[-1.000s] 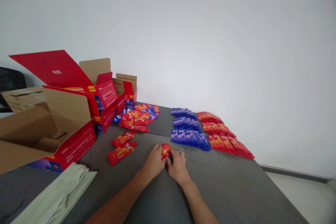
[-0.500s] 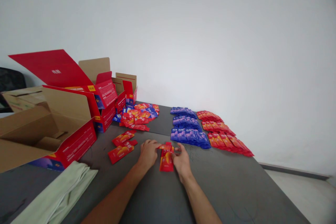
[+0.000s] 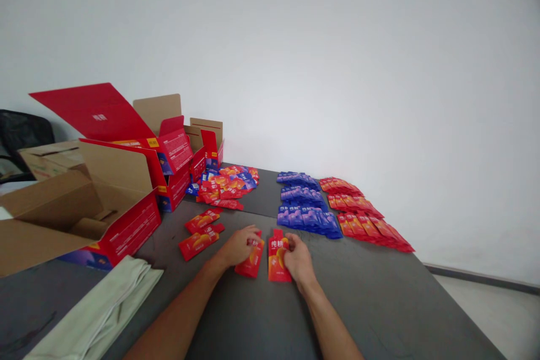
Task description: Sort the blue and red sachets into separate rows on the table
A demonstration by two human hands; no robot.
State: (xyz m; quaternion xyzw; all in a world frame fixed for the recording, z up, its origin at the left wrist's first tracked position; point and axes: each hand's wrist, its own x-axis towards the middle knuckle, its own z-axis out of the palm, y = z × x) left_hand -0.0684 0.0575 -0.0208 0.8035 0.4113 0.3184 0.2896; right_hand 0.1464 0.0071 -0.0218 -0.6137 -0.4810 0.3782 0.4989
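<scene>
My left hand (image 3: 239, 246) is closed on the upper part of a red sachet (image 3: 250, 268) with an orange fruit print, which slants a little on the dark table. Just to its right, another red sachet (image 3: 277, 271) stands nearly straight in front of me, white lettering facing up. My right hand (image 3: 298, 260) grips it along its right edge, thumb and fingers partly hidden behind the hand. A narrow gap separates the two sachets. Left of my left hand, two loose red sachets (image 3: 199, 242) lie one above the other.
Blue sachets (image 3: 301, 216) and red sachets (image 3: 367, 226) lie in overlapping rows at the right. A mixed sachet pile (image 3: 230, 183) sits farther back. Open red cartons (image 3: 130, 230) line the left side, with a folded pale green cloth (image 3: 97, 309) in front.
Half a second ago one sachet lay crosswise over the top of the other between my hands. Now they are side by side, and my right hand has closed on the right one.
</scene>
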